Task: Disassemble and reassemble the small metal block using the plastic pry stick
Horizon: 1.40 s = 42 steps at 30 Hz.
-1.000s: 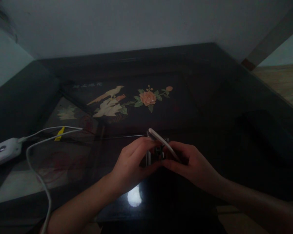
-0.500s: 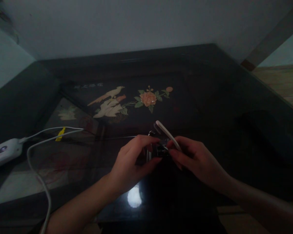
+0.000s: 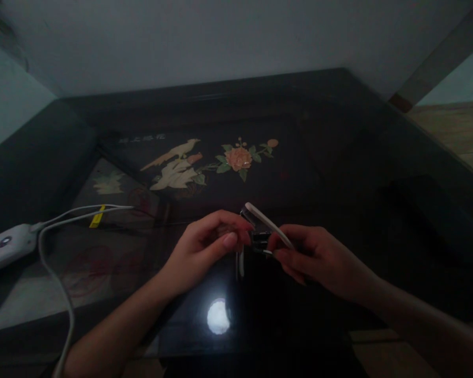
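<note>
Your right hand [image 3: 311, 260] grips a small metal nail clipper [image 3: 262, 231]; your left hand [image 3: 205, 247] curls beside it.
Dim light: the blade could nip skin.

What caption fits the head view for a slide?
Right hand holds a nail clipper against the left hand over a dark glossy table.

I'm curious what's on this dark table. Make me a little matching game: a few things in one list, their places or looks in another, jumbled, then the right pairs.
Things:
1. nail clipper
2. white cable
3. flower inlay
4. light reflection

Places or looks:
A. trailing along the table's left side
B. orange, set in the tabletop beyond the hands
C. bright round spot on the glossy top, nearer than the hands
D. gripped in the right hand, lever raised, at the left hand

Pairs: 1-D, 2-A, 3-B, 4-C
</note>
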Each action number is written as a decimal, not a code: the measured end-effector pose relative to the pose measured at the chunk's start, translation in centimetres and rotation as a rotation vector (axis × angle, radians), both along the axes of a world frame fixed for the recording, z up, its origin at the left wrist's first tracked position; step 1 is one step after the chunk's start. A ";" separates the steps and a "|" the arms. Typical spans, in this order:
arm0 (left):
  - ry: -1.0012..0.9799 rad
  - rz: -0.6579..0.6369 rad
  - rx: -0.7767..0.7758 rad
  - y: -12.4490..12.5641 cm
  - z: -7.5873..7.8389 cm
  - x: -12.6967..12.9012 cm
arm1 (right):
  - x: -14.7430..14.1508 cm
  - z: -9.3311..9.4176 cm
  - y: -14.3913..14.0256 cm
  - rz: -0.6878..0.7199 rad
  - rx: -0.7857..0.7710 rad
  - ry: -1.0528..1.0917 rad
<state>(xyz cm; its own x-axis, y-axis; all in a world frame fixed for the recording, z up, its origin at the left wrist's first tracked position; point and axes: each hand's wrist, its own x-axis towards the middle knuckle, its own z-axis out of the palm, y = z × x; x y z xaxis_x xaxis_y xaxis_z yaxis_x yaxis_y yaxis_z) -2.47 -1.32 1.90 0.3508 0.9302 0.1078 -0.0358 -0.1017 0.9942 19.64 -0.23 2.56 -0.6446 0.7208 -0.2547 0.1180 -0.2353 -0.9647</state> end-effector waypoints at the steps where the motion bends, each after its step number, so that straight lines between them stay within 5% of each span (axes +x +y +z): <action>1: -0.019 -0.055 -0.040 0.1 0.0 -0.1 | 0.0 0.0 0.0 0.010 -0.004 -0.008; 11: -0.049 -0.233 -0.298 0.4 -0.1 -0.3 | 0.3 0.0 0.1 0.119 -0.037 -0.091; 18: -0.053 -0.291 -0.284 0.3 -0.1 -0.4 | 0.2 0.0 0.2 0.101 -0.005 -0.095; 31: 0.470 -0.229 0.690 0.3 -0.7 -0.3 | -0.5 -0.3 -0.1 -0.036 -0.097 -0.016; 42: 0.615 -0.213 0.880 0.1 -1.3 -0.4 | -1.0 -0.9 -0.5 -0.071 -0.088 -0.046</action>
